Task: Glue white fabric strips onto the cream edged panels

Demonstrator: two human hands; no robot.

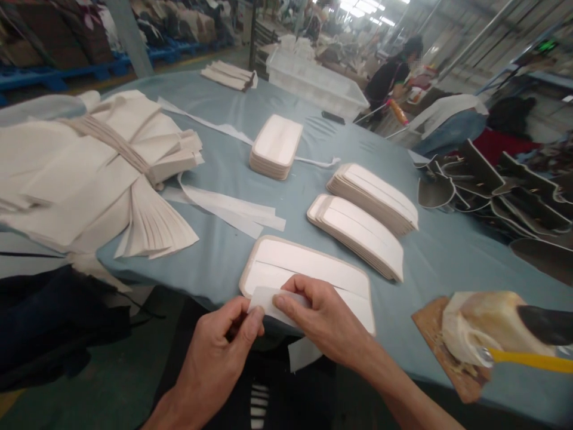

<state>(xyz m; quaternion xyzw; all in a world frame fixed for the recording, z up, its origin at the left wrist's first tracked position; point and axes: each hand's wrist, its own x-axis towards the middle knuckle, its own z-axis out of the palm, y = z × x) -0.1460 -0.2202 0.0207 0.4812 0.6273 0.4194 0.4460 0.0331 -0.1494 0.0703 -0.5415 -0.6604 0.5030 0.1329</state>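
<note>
Between my two hands a white paper-like strip (pixel 264 298) is stretched just over the table's near edge. My left hand (pixel 224 334) pinches its left end between thumb and forefinger. Farther along the strip, my right hand (pixel 320 310) grips it with thumb on top. A loose white end (pixel 304 353) hangs below my right hand; whether it belongs to the same strip I cannot tell. Behind and partly under my hands lies a white rounded panel (pixel 313 266) with a beige border and a line along its length.
Stacks of similar panels (pixel 362 233) stand beyond my hands, with another stack (pixel 275 143) farther back. Tied beige fabric pieces (pixel 89 161) fill the left side. A glue-stained pot (pixel 483 322) with a yellow-handled tool (pixel 532 360) sits right. Dark pieces (pixel 492 185) and a white crate (pixel 317 83) lie beyond.
</note>
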